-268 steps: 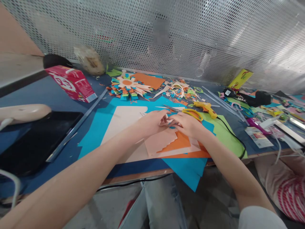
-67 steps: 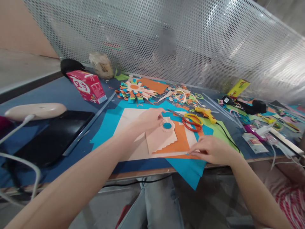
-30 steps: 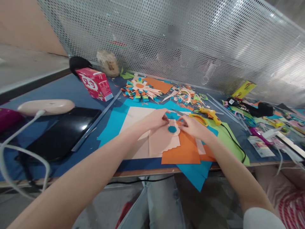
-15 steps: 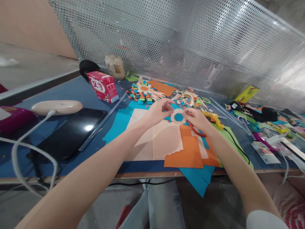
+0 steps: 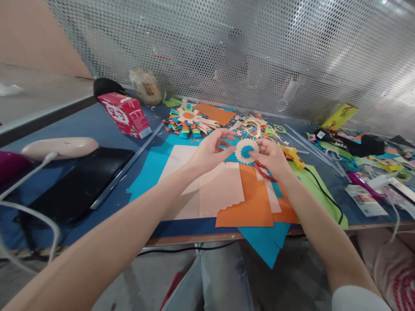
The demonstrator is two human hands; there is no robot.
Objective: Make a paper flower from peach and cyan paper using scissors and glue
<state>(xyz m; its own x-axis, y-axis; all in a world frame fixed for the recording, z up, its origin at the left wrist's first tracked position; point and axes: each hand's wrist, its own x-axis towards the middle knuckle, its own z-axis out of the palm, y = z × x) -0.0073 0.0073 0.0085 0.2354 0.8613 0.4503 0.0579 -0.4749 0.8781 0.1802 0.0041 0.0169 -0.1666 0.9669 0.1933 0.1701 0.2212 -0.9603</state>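
Blue paper [image 5: 268, 242] overhangs the bench [image 5: 191, 226] at the near edge. Orange sheet [image 5: 244, 217] next, peach sheet [image 5: 222, 190] with a stepped edge lapping its left side. Beyond: right hand [image 5: 272, 159] pinching the right rim of a toothed peach ring [image 5: 239, 152], up over the sheets. Left hand [image 5: 212, 151]: fingers spread, thumb at the ring's left rim, can't tell if touching. Far: fringed paper flower [image 5: 188, 115], perforated metal panel [image 5: 194, 56] behind.

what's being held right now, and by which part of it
A toothed paper ring, pinched by its right side in the right hand. The left hand is at its left edge; contact there is unclear.
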